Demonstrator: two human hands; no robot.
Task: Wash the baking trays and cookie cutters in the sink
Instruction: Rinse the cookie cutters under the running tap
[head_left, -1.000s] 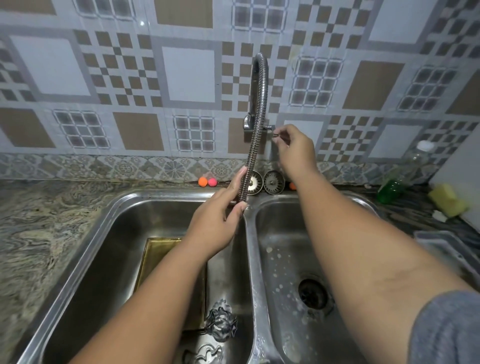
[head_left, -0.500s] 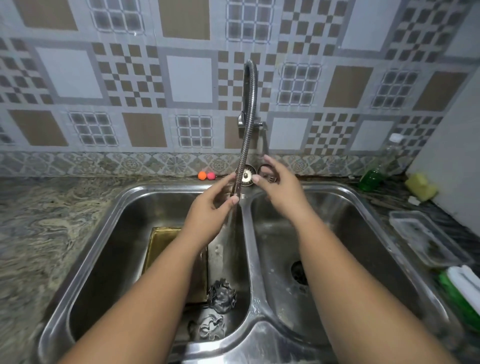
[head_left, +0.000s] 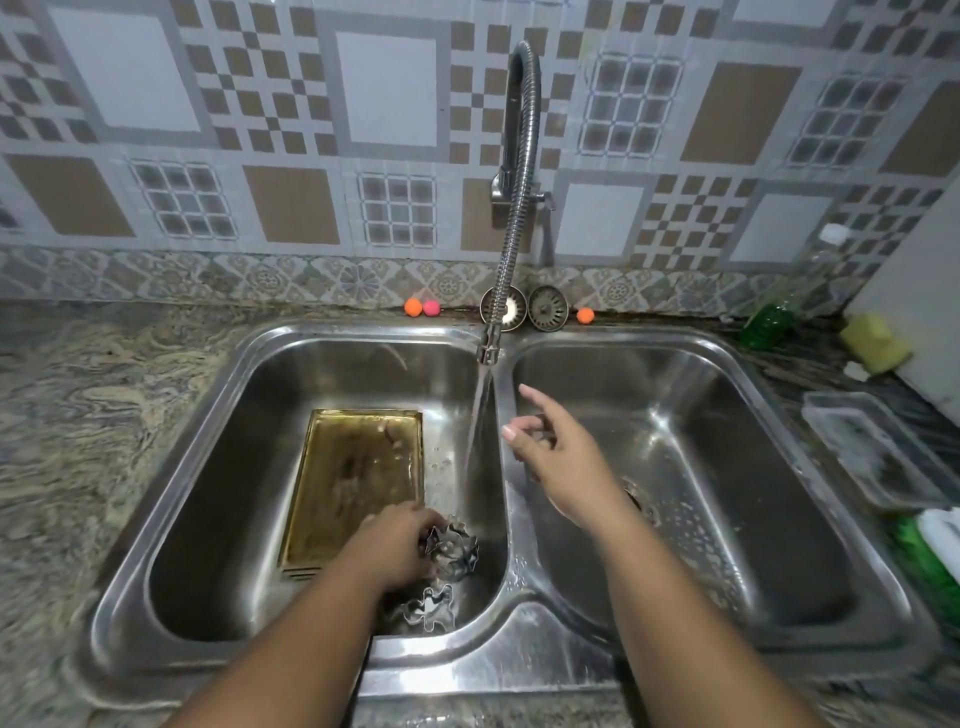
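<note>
Double steel sink (head_left: 524, 670) set in a marbled counter (head_left: 104, 415); patterned tile wall behind.

Left basin (head_left: 208, 519): gold baking tray (head_left: 358, 478) lies flat on the bottom, long side running away from the camera, brown residue on it; flower cutter (head_left: 454, 545) sits just right of the tray's near corner; second cutter (head_left: 430, 613) lies nearer the camera, close to the first, contact between them unclear.

Left hand (head_left: 397, 545) is down in the left basin, over the tray's near right corner; fingers curled onto the flower cutter's left rim, holding it there; thumb hidden.

Right hand (head_left: 558, 454) hangs above the divider and the right basin (head_left: 727, 467); index finger out, the others loosely bent, nothing in it; not touching the water.

Tap (head_left: 519, 156) is a flexible metal hose off the wall; spout tip sits over the divider's back end; water stream (head_left: 478, 426) runs down into the left basin, landing right of the tray.

Back ledge: two metal strainers (head_left: 548, 308) side by side; orange ball (head_left: 413, 307) touching a pink ball (head_left: 431, 308) left of them; another orange ball (head_left: 585, 315) on the right.

Right counter: green bottle (head_left: 769, 322), yellow sponge (head_left: 875, 338), clear plastic tub (head_left: 878, 452).
</note>
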